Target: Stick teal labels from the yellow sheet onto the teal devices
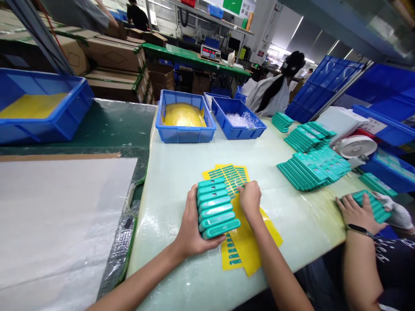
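Note:
My left hand [191,229] is wrapped round a stack of several flat green cases [215,207], held on edge above the table. Small dark marks show on the edges of the upper cases. To the right of the stack, my right hand [250,198] has its fingers pinched together over the yellow sheets; whatever is between the fingertips is too small to make out. Under and beside both hands lie overlapping yellow sheets [248,242], some carrying rows of green strip labels [231,175].
Blue bins [185,134] stand at the table's back edge. More green cases [311,168] are piled at the right. Beside them, another person's hands [359,211] hold green cases. A white fan [355,147] sits behind. A blue bin [39,125] stands at far left.

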`<state>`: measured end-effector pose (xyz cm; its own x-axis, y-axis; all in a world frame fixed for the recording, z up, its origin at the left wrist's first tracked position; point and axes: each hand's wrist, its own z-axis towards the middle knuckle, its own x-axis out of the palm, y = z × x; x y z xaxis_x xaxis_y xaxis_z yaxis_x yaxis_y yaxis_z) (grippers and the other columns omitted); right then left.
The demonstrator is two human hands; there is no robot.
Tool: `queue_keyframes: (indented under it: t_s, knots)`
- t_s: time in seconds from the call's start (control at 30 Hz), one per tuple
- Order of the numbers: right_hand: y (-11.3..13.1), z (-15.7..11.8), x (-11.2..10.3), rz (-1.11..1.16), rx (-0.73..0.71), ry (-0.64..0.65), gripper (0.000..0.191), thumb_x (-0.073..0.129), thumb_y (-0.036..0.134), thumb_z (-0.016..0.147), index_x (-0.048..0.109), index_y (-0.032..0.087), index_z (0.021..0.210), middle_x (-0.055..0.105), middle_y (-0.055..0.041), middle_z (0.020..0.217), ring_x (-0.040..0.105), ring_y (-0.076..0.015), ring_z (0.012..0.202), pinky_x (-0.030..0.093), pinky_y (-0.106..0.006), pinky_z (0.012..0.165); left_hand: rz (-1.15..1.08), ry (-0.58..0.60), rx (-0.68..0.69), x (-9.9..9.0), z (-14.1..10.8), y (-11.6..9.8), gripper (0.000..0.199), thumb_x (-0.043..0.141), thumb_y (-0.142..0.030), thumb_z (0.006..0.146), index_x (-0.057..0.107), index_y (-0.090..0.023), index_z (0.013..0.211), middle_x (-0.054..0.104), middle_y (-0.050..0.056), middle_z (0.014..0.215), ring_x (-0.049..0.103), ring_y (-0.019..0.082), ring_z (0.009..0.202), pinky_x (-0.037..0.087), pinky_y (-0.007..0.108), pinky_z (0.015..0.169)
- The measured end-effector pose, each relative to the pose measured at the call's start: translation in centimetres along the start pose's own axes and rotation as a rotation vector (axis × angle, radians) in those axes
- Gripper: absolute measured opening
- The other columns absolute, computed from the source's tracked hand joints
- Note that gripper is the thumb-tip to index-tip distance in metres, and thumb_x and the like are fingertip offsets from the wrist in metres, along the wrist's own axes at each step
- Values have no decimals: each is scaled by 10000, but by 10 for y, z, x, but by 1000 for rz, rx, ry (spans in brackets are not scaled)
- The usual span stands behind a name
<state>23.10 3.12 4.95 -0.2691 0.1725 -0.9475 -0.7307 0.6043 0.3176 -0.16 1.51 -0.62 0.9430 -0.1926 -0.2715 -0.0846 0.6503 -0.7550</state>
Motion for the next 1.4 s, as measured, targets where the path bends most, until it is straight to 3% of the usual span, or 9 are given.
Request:
queue_keyframes:
  t_s: [0.13, 0.27, 0.57, 0.77, 0.87, 1.0, 1.13, 1.27, 1.4]
  knots:
    - [1, 0, 2, -24, -4, 5, 218, 730, 156, 1088, 871, 0, 1147, 752, -283, 1283, 736, -365, 1182, 507, -371, 962, -6, 14, -17, 0, -1, -2, 1408, 885, -820, 860, 67, -316, 1890, 475, 260, 1700, 565, 569, 1559, 500, 832, 1237]
    - [-4, 1, 5, -8, 5, -21, 204, 755, 171, 1077, 869, 24, 1161, 758, -251, 1235, 731, -324, 1077, 488, -353, 903, -10, 23, -15, 1, -1, -3, 1418, 880, -826, 860, 44, -318, 1887, 470, 243, 1703, 553, 548, 1576, 499, 809, 1259]
    - [-15, -2, 14, 159, 4, -146, 184, 768, 185, 1035, 843, 73, 1160, 748, -206, 1184, 708, -304, 980, 463, -372, 848, 69, 33, 20, 0, 2, -2, 1519, 972, -727, 808, -6, -293, 1886, 418, 242, 1737, 525, 536, 1603, 529, 733, 1277]
    - [-27, -3, 12, 472, -123, -190, 22, 703, 183, 919, 725, 184, 922, 703, -102, 1044, 691, -255, 975, 547, -365, 940, 30, 46, -1, 1, 0, 0, 1538, 1004, -683, 790, -8, -284, 1877, 408, 262, 1732, 508, 556, 1602, 490, 771, 1290]
    - [-39, -1, 3, 649, -145, -133, 152, 731, 344, 846, 704, 198, 881, 709, -88, 953, 677, -242, 888, 570, -368, 874, 1, 50, -20, 2, -1, -1, 1544, 1017, -669, 775, 0, -289, 1874, 402, 260, 1732, 486, 560, 1615, 456, 791, 1308]
    - [-54, 0, -14, 828, -97, 78, 486, 859, 616, 659, 695, 190, 826, 715, -62, 780, 640, -212, 709, 530, -345, 717, -43, 59, -30, 3, 2, -3, 1540, 1032, -642, 750, 40, -275, 1869, 398, 251, 1739, 458, 546, 1638, 433, 764, 1343]
    - [-60, -3, -27, 934, -66, 279, 619, 976, 684, 554, 686, 181, 770, 722, -68, 734, 635, -196, 671, 486, -299, 642, -64, 55, -40, 3, 3, -5, 1515, 1021, -649, 761, 56, -260, 1862, 407, 254, 1730, 464, 541, 1632, 419, 771, 1348]
    - [-53, -9, -51, 1019, -66, 277, 639, 1035, 677, 554, 736, 151, 761, 689, -43, 735, 551, -127, 634, 432, -244, 599, -78, 48, -35, 3, 2, -6, 1507, 1013, -682, 766, 61, -267, 1859, 397, 257, 1744, 450, 546, 1640, 386, 781, 1364]
    - [-14, -28, -91, 1154, -95, 193, 563, 1051, 598, 636, 790, 137, 826, 543, 33, 597, 384, -71, 495, 273, -213, 468, -102, 45, -34, 4, 1, -7, 1499, 1003, -698, 779, 58, -276, 1863, 419, 251, 1728, 477, 538, 1617, 387, 793, 1359]
